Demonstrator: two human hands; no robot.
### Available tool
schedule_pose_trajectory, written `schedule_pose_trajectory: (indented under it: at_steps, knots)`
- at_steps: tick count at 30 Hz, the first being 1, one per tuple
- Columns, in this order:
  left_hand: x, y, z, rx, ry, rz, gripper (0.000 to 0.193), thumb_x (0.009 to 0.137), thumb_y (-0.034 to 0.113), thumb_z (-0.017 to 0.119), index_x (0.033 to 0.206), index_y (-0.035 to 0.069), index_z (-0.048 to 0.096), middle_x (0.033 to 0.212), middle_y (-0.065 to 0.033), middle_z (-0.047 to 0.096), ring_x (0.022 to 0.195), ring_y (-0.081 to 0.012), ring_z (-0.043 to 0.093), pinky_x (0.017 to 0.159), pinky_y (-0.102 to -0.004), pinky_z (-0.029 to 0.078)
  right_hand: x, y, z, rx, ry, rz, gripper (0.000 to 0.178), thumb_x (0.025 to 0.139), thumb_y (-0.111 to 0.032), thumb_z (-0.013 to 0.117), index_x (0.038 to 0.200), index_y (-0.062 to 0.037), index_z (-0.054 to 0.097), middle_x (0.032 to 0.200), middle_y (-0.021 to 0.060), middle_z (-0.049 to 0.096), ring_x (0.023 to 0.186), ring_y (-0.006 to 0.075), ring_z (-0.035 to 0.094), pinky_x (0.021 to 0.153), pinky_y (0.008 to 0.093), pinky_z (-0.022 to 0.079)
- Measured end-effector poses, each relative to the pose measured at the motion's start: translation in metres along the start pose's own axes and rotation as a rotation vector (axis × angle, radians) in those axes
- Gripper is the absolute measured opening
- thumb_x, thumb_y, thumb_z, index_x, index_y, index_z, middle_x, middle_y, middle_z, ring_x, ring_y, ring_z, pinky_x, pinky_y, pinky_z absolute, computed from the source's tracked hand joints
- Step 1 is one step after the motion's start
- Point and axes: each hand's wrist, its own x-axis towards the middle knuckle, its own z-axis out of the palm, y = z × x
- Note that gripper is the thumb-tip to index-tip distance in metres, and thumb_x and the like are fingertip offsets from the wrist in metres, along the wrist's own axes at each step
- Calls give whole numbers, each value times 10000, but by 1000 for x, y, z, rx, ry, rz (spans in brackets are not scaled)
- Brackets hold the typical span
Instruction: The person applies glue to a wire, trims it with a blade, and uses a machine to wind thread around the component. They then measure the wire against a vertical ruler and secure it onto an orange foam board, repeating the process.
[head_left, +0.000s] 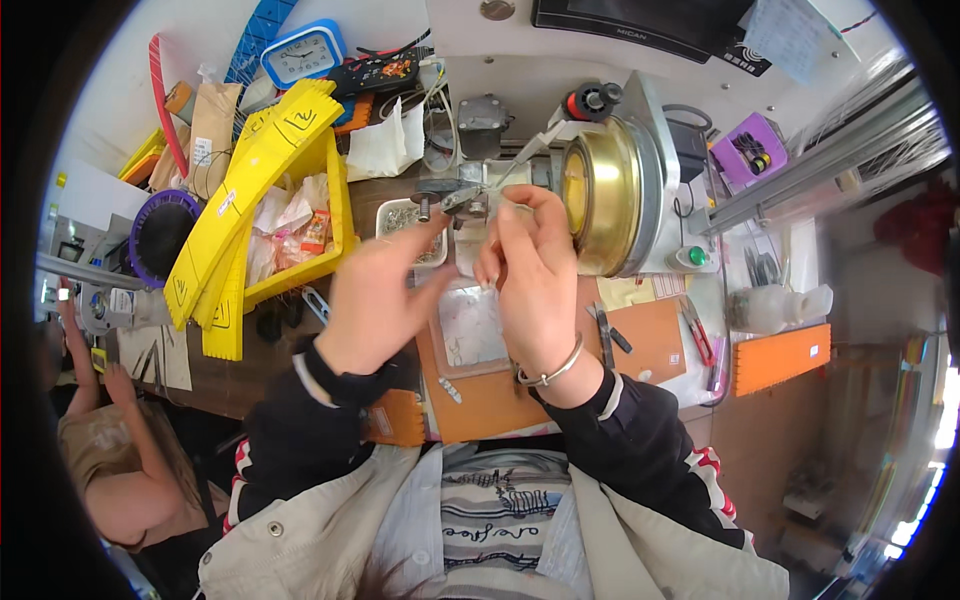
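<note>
My left hand (372, 295) is raised over the bench, its fingers stretched out and the thumb held apart, with nothing seen in it. Its fingertips come close to a white tray of small metal parts (408, 212). My right hand (535, 275) is closed, with curled fingers pressed together in front of a small bench machine (468, 195). Whatever it pinches is too small or hidden to name. Just right of this hand stands the machine's large brass-coloured wheel (600, 198). Below and between both hands lies a shallow clear tray (470, 330) holding tiny pieces.
Left stands a yellow bin (335, 215) of plastic bags, with long yellow strips (250, 195) across it. An orange board (640, 340) carries black tools, with a red-handled cutter (697, 330) alongside. A purple box (748, 145) sits far right. Another person's arm (135, 430) shows at left.
</note>
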Motion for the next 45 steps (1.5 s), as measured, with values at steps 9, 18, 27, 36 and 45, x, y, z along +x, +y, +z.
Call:
schedule_pose_trajectory:
  at_steps: [9,18,27,36,45]
  knots:
    - [32,61,-56,-206,-8,-95,263,824,91,737,1078,32,705,899,-95,725,631,-191,619,622,-302,494,-25,4,-17,-599,-338,-253,92,982,-82,516,1023,-11,557,824,182,606,686,332,606,633,404,483]
    - [72,44,-25,-508,-152,-81,54,932,80,627,918,31,646,708,0,614,622,-83,569,568,-235,438,-11,5,-24,-850,-389,-367,147,927,-112,601,1026,-4,586,718,173,625,656,370,624,610,435,490]
    - [30,5,-42,-780,33,-370,116,1009,107,581,910,47,588,669,98,469,560,23,336,497,-188,214,-25,4,-28,-244,-131,145,252,992,-150,614,1155,-7,485,647,-45,466,590,31,409,539,221,332]
    - [31,0,-30,-431,122,-336,142,984,37,598,851,17,554,650,90,461,587,17,354,518,-201,250,-20,3,-31,-114,-176,276,157,1019,-150,564,1121,-63,483,659,-74,461,593,12,345,536,210,276]
    - [42,-27,-35,-869,-248,-585,159,955,58,608,818,38,529,623,71,458,536,3,395,489,-194,278,-20,2,-27,92,-105,334,130,1033,-182,548,1055,-82,467,653,-81,387,544,14,310,484,210,247]
